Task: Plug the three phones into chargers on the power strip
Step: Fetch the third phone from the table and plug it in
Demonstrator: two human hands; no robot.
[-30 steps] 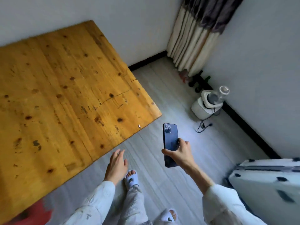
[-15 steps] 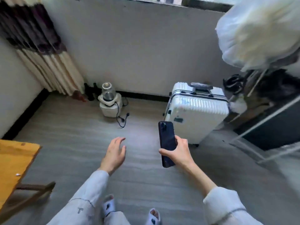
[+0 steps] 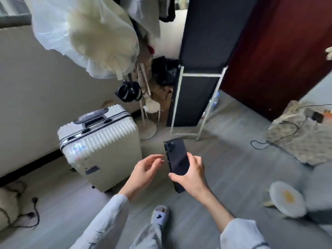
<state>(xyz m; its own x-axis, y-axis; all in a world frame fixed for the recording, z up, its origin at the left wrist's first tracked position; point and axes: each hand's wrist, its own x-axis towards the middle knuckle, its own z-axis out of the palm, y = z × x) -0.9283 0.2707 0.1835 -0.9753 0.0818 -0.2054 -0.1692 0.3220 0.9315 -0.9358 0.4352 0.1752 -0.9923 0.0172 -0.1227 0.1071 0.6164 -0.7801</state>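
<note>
While the phone (image 3: pixel 177 163) is held in front of the body above the grey floor (image 3: pixel 233 168), its dark glossy back and camera cluster are turned upward, and it is gripped low on its body by the right hand (image 3: pixel 191 178), with the thumb laid across the near part of the back and the fingers curled around the far long edge. The left hand (image 3: pixel 143 170) is seen just beside it, not touching, with the fingers loosely spread and slightly bent and nothing held in them. The phone is judged to be light, stiff and flat, with a smooth glass surface that can slip, and it is probably fragile if dropped on the hard floor; it is best taken by its two long edges, so that the bottom end stays free for a cable. Further away, a white suitcase (image 3: pixel 100 146) is standing to the left. To the far right, a low stand with a patterned cover (image 3: pixel 301 141) is seen, on which a dark plug or charger (image 3: pixel 317 116) and cables (image 3: pixel 280 132) lie; whether a power strip is there cannot be told.
</note>
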